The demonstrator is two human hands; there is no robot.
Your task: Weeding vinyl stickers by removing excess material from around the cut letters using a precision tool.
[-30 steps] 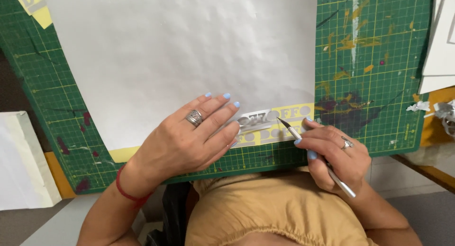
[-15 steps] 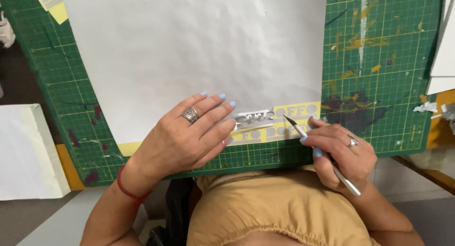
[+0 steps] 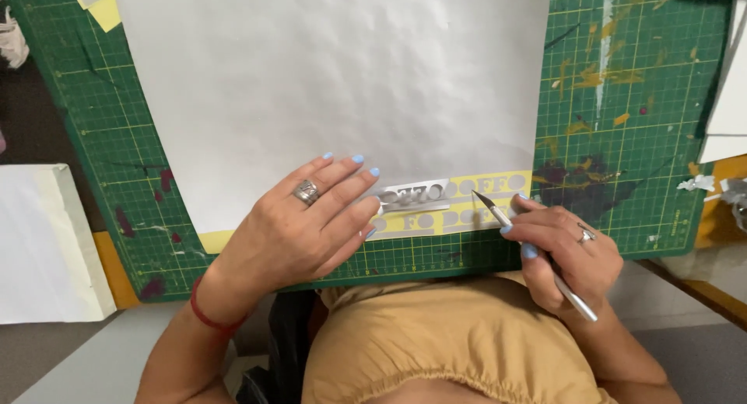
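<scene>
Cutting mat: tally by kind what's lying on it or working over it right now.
White paper sheet: 1
Yellow stencil strip: 1
Craft knife: 1
Hands: 2, left hand, right hand
Total: 5, on the green cutting mat

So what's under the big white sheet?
The white sheet lies on a green cutting mat, with a yellow strip poking out below. Whatever else it covers is hidden.

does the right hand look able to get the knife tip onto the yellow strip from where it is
Probably yes. The right hand holds the craft knife with its tip right at the yellow strip, nothing between them; the left hand presses down further left.
</scene>
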